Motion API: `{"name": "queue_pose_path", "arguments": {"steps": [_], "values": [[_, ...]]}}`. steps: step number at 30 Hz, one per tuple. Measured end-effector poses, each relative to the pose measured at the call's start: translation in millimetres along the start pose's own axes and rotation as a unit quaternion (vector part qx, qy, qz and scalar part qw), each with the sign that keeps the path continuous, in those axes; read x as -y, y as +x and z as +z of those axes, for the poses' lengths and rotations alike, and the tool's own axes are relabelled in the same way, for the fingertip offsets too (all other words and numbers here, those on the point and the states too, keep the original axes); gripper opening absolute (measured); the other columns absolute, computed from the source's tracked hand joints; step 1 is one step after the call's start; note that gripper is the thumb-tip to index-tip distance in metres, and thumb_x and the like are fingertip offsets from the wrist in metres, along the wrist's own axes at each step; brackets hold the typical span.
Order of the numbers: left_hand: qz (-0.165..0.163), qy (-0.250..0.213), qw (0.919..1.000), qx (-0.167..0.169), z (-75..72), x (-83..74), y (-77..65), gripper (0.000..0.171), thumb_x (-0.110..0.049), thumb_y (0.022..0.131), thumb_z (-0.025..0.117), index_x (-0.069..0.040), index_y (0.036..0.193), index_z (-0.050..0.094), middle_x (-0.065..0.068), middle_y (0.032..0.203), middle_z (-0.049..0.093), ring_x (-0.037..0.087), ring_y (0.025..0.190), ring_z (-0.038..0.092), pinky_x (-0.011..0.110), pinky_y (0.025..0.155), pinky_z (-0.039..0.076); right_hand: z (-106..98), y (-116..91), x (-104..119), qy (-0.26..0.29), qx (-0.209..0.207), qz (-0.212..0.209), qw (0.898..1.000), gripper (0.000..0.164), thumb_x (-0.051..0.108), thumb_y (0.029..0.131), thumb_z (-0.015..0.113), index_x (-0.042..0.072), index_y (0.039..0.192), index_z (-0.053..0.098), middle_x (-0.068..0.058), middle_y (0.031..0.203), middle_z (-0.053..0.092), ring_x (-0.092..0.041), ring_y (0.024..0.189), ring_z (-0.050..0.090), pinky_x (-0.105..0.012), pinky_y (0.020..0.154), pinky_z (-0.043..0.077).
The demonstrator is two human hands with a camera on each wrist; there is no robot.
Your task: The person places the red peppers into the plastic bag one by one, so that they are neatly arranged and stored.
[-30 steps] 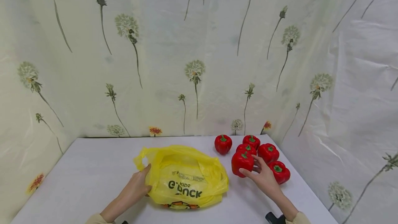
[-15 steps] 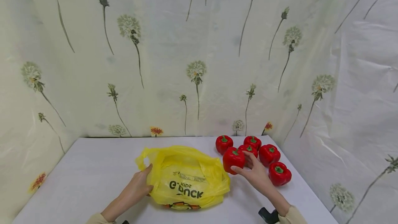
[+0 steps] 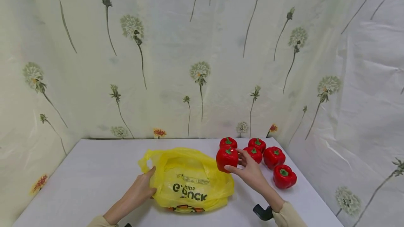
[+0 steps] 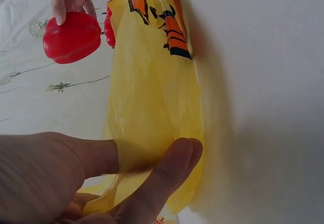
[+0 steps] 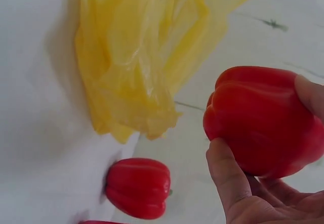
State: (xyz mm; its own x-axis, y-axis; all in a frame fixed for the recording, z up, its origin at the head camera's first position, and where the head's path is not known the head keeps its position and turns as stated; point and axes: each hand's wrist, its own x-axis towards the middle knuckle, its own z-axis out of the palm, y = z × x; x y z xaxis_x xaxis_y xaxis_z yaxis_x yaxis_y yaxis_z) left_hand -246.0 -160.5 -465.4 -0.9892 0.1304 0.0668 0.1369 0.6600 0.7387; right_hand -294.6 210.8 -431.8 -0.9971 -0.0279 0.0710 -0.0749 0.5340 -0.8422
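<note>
My right hand [image 3: 251, 175] holds a red bell pepper [image 3: 226, 161] between thumb and fingers, above the table and beside the right edge of a yellow plastic bag [image 3: 217, 185]. In the right wrist view the thumb and fingertips press on the sides of this pepper [image 5: 263, 120]. My left hand [image 3: 142, 186] grips the left side of the bag near its handle hole. The left wrist view shows its fingers [image 4: 157, 183] lying along the bag's yellow film [image 4: 147, 92]. The bag lies with its mouth partly spread and printed lettering facing up.
Several more red bell peppers stand at the back right of the white table [image 3: 104, 171], among them a near one [image 3: 284, 177] and a far one [image 3: 228, 142] partly behind the held pepper. A flower-printed curtain [image 3: 170, 62] hangs behind and along the sides.
My right hand has carried the bell pepper leftward and slightly up, away from the other peppers to the bag's right edge. The left hand keeps its grip on the bag.
</note>
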Motion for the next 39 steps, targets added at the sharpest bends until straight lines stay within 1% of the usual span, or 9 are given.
{"name": "queue_pose_path", "arguments": {"steps": [7, 11, 15, 21, 23, 28, 33, 36, 39], "values": [[-0.004, -0.006, 1.0000, 0.005, 0.4, 0.4, 0.1, 0.076, 0.010, 0.070, 0.065, 0.015, 0.140, 0.036, 0.039, 0.138, 0.042, 0.011, 0.047, 0.052, 0.023, 0.043, 0.045, 16, 6, 9, 0.024, 0.017, -0.023, 0.999, 0.093, 0.049, 0.066, 0.083, 0.021, 0.142, 0.039, -0.008, 0.138, 0.054, -0.031, 0.123, 0.054, -0.041, 0.088, 0.055], [-0.005, -0.009, 0.9999, 0.008, 1.1, 0.2, 0.6, 0.076, 0.011, 0.070, 0.065, 0.016, 0.140, 0.037, 0.039, 0.139, 0.041, 0.012, 0.047, 0.052, 0.024, 0.043, 0.045, 26, 8, 16, 0.038, 0.025, -0.033, 0.998, 0.091, 0.045, 0.066, 0.084, 0.020, 0.142, 0.040, -0.008, 0.137, 0.055, -0.031, 0.123, 0.054, -0.041, 0.089, 0.055], [-0.002, 0.000, 1.0000, 0.005, 1.7, -0.1, 0.6, 0.075, 0.010, 0.069, 0.065, 0.016, 0.139, 0.037, 0.039, 0.138, 0.042, 0.011, 0.046, 0.051, 0.023, 0.042, 0.044, 35, 11, 24, 0.045, 0.036, -0.041, 0.998, 0.090, 0.043, 0.067, 0.085, 0.020, 0.142, 0.041, -0.009, 0.139, 0.054, -0.032, 0.126, 0.053, -0.043, 0.091, 0.054], [0.005, -0.002, 1.0000, 0.004, 2.0, -0.5, -0.7, 0.075, 0.011, 0.069, 0.065, 0.016, 0.139, 0.037, 0.041, 0.137, 0.040, 0.011, 0.046, 0.051, 0.022, 0.042, 0.043, 48, 14, 37, 0.068, 0.052, -0.067, 0.994, 0.085, 0.038, 0.069, 0.084, 0.021, 0.141, 0.043, -0.006, 0.135, 0.056, -0.029, 0.121, 0.056, -0.042, 0.088, 0.055], [0.006, -0.004, 1.0000, 0.004, 2.1, -0.6, -1.0, 0.075, 0.011, 0.069, 0.065, 0.016, 0.139, 0.037, 0.041, 0.137, 0.040, 0.010, 0.045, 0.052, 0.022, 0.041, 0.043, 51, 14, 40, 0.080, 0.061, -0.075, 0.992, 0.083, 0.037, 0.070, 0.084, 0.024, 0.141, 0.044, -0.004, 0.134, 0.056, -0.027, 0.120, 0.056, -0.041, 0.087, 0.056], [0.007, -0.003, 0.9999, 0.007, 2.6, 0.9, -1.3, 0.076, 0.011, 0.068, 0.065, 0.016, 0.139, 0.037, 0.041, 0.136, 0.042, 0.011, 0.045, 0.051, 0.022, 0.041, 0.042, 59, 13, 47, 0.095, 0.086, -0.094, 0.987, 0.081, 0.040, 0.070, 0.083, 0.028, 0.140, 0.043, -0.001, 0.134, 0.055, -0.026, 0.119, 0.057, -0.038, 0.086, 0.056], [0.011, -0.002, 0.9999, 0.011, 3.5, 3.0, -1.2, 0.076, 0.010, 0.069, 0.065, 0.016, 0.139, 0.036, 0.041, 0.134, 0.045, 0.010, 0.045, 0.049, 0.023, 0.041, 0.041, 69, 14, 54, 0.086, 0.106, -0.110, 0.985, 0.083, 0.044, 0.072, 0.081, 0.026, 0.143, 0.042, -0.002, 0.137, 0.054, -0.029, 0.120, 0.057, -0.038, 0.088, 0.056], [0.014, -0.002, 0.9998, 0.011, 3.7, 3.1, -1.1, 0.076, 0.009, 0.069, 0.065, 0.015, 0.139, 0.037, 0.040, 0.133, 0.047, 0.010, 0.045, 0.048, 0.022, 0.041, 0.041, 76, 17, 58, 0.077, 0.119, -0.116, 0.983, 0.083, 0.046, 0.073, 0.079, 0.027, 0.143, 0.041, -0.002, 0.138, 0.053, -0.028, 0.119, 0.057, -0.038, 0.088, 0.055], [0.016, -0.002, 0.9998, 0.010, 4.1, 3.1, -1.3, 0.075, 0.009, 0.069, 0.065, 0.015, 0.139, 0.037, 0.040, 0.132, 0.048, 0.010, 0.045, 0.048, 0.022, 0.041, 0.041, 83, 21, 60, 0.080, 0.134, -0.121, 0.980, 0.081, 0.045, 0.074, 0.079, 0.028, 0.144, 0.040, -0.003, 0.138, 0.053, -0.027, 0.119, 0.058, -0.037, 0.089, 0.055]]}}
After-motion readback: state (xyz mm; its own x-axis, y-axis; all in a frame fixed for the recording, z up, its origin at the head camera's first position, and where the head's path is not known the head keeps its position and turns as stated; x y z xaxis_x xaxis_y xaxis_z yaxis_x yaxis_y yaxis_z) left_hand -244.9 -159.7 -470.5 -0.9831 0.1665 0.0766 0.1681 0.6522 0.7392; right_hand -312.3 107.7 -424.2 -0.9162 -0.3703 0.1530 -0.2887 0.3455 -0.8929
